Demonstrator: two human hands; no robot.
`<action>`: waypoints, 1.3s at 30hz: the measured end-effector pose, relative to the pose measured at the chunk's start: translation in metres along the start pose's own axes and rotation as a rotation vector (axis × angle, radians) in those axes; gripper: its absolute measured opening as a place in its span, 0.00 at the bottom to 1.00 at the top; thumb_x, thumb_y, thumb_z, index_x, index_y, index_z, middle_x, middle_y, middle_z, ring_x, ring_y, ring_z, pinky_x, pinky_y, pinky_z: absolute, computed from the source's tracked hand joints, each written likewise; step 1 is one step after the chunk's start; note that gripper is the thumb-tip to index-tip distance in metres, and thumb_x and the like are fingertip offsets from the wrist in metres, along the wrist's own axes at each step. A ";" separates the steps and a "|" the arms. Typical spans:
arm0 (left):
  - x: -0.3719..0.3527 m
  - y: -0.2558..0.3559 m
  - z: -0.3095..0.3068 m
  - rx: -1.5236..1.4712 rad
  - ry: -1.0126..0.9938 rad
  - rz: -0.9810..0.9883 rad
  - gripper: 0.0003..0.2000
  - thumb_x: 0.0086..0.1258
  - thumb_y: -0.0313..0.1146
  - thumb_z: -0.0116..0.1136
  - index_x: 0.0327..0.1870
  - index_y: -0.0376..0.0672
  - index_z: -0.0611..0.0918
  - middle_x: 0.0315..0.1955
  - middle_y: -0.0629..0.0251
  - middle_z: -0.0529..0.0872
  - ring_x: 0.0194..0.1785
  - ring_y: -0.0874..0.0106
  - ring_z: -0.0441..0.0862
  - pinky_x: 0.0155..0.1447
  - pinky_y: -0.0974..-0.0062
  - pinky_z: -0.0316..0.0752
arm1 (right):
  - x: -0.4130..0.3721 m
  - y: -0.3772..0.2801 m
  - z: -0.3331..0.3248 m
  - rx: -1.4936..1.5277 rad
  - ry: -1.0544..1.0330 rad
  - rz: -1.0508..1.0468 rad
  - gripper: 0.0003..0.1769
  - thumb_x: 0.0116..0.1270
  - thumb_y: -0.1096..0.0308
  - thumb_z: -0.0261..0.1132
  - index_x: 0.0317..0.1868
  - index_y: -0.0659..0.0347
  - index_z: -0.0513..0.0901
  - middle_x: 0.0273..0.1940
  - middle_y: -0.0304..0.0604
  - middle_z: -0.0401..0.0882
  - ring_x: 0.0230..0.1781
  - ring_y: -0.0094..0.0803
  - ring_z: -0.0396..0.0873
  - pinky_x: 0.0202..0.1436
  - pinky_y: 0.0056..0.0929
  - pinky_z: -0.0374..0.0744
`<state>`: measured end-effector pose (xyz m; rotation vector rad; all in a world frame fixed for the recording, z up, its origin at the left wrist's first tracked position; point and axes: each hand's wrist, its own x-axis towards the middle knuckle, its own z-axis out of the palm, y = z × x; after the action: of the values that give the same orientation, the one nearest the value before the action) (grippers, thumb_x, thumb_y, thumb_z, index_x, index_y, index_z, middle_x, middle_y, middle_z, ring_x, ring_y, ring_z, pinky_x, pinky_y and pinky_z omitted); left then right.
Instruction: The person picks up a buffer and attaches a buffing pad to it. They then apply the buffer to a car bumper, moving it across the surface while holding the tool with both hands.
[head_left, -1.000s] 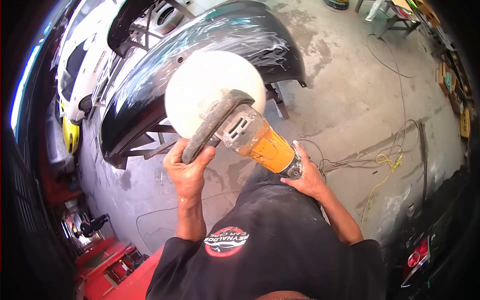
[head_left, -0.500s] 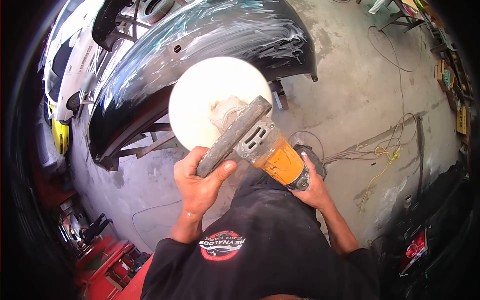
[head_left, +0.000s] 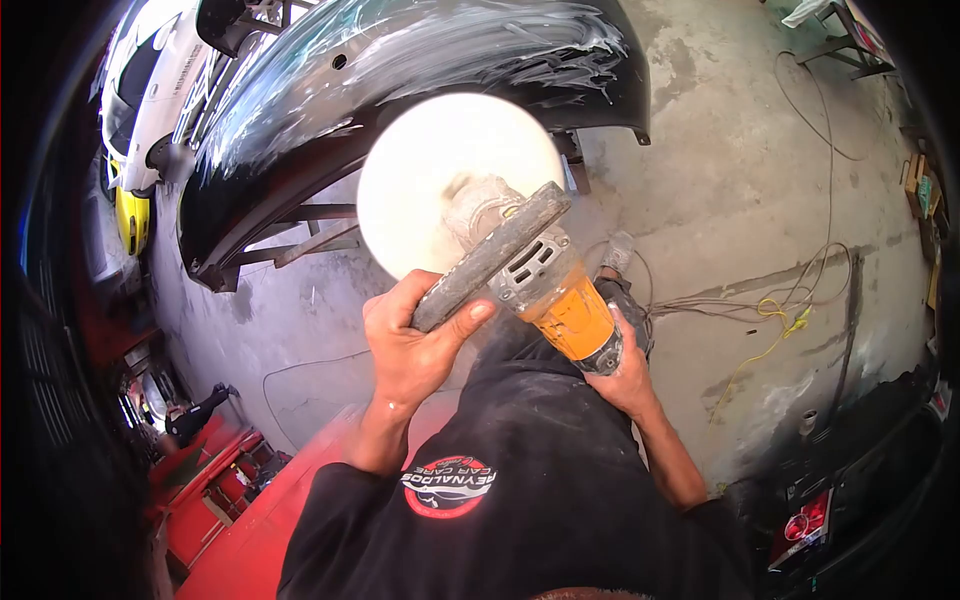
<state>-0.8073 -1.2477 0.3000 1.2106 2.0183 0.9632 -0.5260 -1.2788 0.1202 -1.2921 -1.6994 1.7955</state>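
I hold an orange and grey polisher [head_left: 572, 318] in front of my body, with its round white pad [head_left: 425, 150] facing away from me. My left hand [head_left: 408, 335] wraps the lower end of the dark, worn side handle [head_left: 490, 262], thumb along it. Around the rear end of the orange body my right hand [head_left: 625, 375] is closed, its palm mostly hidden. Beyond the pad stands a black, curved car bumper [head_left: 300, 160], its upper face smeared with whitish streaks [head_left: 480, 45]. The pad's upper edge overlaps the bumper's lower part in this view.
A metal stand [head_left: 320, 232] supports the bumper. White [head_left: 165, 70] and yellow [head_left: 132, 215] cars stand at the left. Hoses and cords [head_left: 740, 303] lie on the concrete floor to the right. A red surface [head_left: 290, 510] is close at lower left.
In the view, the polisher and both hands have shifted slightly right and up, while the bumper sits higher. More of the red surface shows at lower left. Both grips stay the same.
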 end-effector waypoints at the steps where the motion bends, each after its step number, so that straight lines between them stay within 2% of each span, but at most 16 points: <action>1: 0.002 -0.001 0.006 -0.014 -0.014 -0.021 0.14 0.62 0.34 0.82 0.36 0.35 0.86 0.24 0.71 0.85 0.29 0.82 0.78 0.34 0.80 0.72 | -0.001 -0.001 -0.005 0.009 -0.003 0.019 0.58 0.53 0.78 0.76 0.82 0.60 0.53 0.62 0.61 0.82 0.63 0.54 0.83 0.65 0.40 0.80; 3: 0.008 0.001 0.020 -0.031 -0.034 -0.043 0.15 0.62 0.35 0.81 0.37 0.35 0.86 0.25 0.73 0.85 0.29 0.82 0.77 0.35 0.80 0.71 | -0.001 -0.003 -0.015 0.030 -0.005 0.053 0.58 0.54 0.78 0.76 0.83 0.60 0.52 0.63 0.61 0.82 0.63 0.51 0.84 0.66 0.40 0.80; 6: 0.018 0.005 0.038 -0.032 -0.053 -0.042 0.14 0.62 0.34 0.81 0.36 0.35 0.86 0.24 0.72 0.85 0.29 0.82 0.77 0.34 0.80 0.72 | -0.003 0.004 -0.024 0.128 0.013 0.144 0.55 0.56 0.76 0.79 0.80 0.65 0.55 0.66 0.57 0.80 0.67 0.45 0.81 0.71 0.40 0.75; 12: 0.035 0.016 0.060 -0.028 -0.111 -0.011 0.13 0.63 0.33 0.81 0.35 0.35 0.86 0.23 0.70 0.86 0.29 0.83 0.78 0.34 0.81 0.73 | -0.004 0.021 -0.023 0.148 0.118 0.069 0.53 0.57 0.78 0.78 0.79 0.65 0.56 0.65 0.56 0.79 0.66 0.40 0.80 0.70 0.40 0.75; 15: 0.046 0.019 0.072 -0.040 -0.148 0.018 0.12 0.63 0.33 0.81 0.35 0.35 0.87 0.24 0.68 0.88 0.28 0.83 0.80 0.34 0.81 0.74 | -0.003 0.025 -0.021 0.156 0.179 0.069 0.54 0.57 0.78 0.78 0.79 0.67 0.55 0.63 0.58 0.82 0.64 0.44 0.83 0.68 0.39 0.78; 18: 0.061 0.026 0.084 -0.028 -0.184 0.061 0.12 0.63 0.33 0.80 0.35 0.35 0.87 0.24 0.65 0.89 0.28 0.83 0.82 0.33 0.80 0.75 | -0.003 0.031 -0.021 0.252 0.226 0.079 0.53 0.55 0.81 0.78 0.78 0.64 0.57 0.66 0.51 0.75 0.66 0.38 0.77 0.71 0.39 0.74; 23: 0.082 0.027 0.106 -0.012 -0.201 0.201 0.13 0.63 0.33 0.80 0.34 0.34 0.87 0.23 0.60 0.90 0.26 0.81 0.84 0.32 0.78 0.77 | -0.003 0.031 -0.022 0.266 0.316 0.144 0.53 0.52 0.83 0.77 0.76 0.63 0.59 0.64 0.49 0.75 0.65 0.36 0.76 0.70 0.38 0.75; 25: 0.085 0.028 0.110 -0.041 -0.199 0.199 0.13 0.63 0.34 0.80 0.34 0.33 0.87 0.23 0.59 0.89 0.25 0.79 0.85 0.31 0.77 0.78 | -0.002 0.035 -0.021 0.263 0.342 0.145 0.53 0.52 0.83 0.77 0.76 0.63 0.59 0.64 0.48 0.75 0.65 0.35 0.76 0.70 0.38 0.75; 33: 0.069 0.020 0.068 0.018 -0.104 0.199 0.13 0.61 0.32 0.82 0.34 0.35 0.87 0.23 0.63 0.89 0.26 0.80 0.83 0.32 0.78 0.76 | 0.008 0.024 0.002 0.261 0.278 0.084 0.52 0.53 0.83 0.77 0.76 0.62 0.60 0.63 0.47 0.76 0.64 0.34 0.78 0.69 0.37 0.75; 34: 0.064 0.020 0.058 0.031 -0.092 0.169 0.13 0.61 0.32 0.82 0.34 0.35 0.87 0.23 0.64 0.89 0.26 0.81 0.82 0.32 0.79 0.75 | 0.009 0.022 0.004 0.184 0.244 0.056 0.54 0.55 0.78 0.78 0.79 0.64 0.57 0.66 0.56 0.78 0.66 0.40 0.80 0.71 0.38 0.75; 39: 0.040 0.007 0.016 0.062 -0.002 0.079 0.14 0.62 0.33 0.82 0.34 0.36 0.86 0.21 0.71 0.85 0.26 0.84 0.78 0.31 0.81 0.72 | 0.022 -0.008 0.015 0.101 0.116 -0.009 0.56 0.54 0.80 0.77 0.81 0.62 0.55 0.62 0.56 0.84 0.64 0.40 0.84 0.66 0.36 0.79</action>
<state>-0.8084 -1.2047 0.2916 1.3326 2.0262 0.9421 -0.5516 -1.2691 0.1178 -1.3157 -1.5310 1.7423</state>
